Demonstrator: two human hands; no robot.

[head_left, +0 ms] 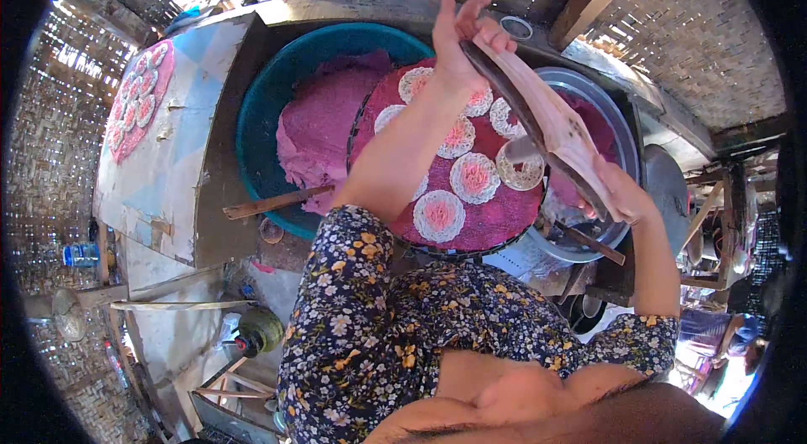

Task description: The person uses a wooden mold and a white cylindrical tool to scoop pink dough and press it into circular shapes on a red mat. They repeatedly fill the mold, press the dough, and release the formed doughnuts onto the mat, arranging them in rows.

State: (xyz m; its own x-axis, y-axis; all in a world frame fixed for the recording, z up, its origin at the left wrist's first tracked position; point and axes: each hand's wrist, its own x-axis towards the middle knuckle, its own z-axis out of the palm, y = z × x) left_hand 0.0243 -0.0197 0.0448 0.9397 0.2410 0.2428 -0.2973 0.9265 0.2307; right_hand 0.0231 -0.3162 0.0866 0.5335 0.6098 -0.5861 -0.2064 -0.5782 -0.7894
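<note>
- A long, slightly bowed wooden tool point(542, 120), pale on its face and dark along its edge, was held slantwise above the right edge of a round tray with a dark rim point(471, 254).
- The left hand point(471, 45) was at the tool's upper end, some fingers bent over it, two others raised.
- The right hand point(624, 190) gripped the lower end, fingers closed around it.
- A short, pale grey cylinder point(523, 150) stuck out from the tool's middle, over the tray's right edge.
- On the tray, a deep pink sheet point(494, 218) carried white lacy rounds with pink centres point(475, 178), one near the lower edge.
- Beyond the tray's left edge, a teal plastic basin point(255, 129) held a soft pink mass point(315, 125); a flat wooden stick point(277, 202) crossed the basin's lower edge.
- Beyond its right edge stood a silver metal basin point(628, 137).
</note>
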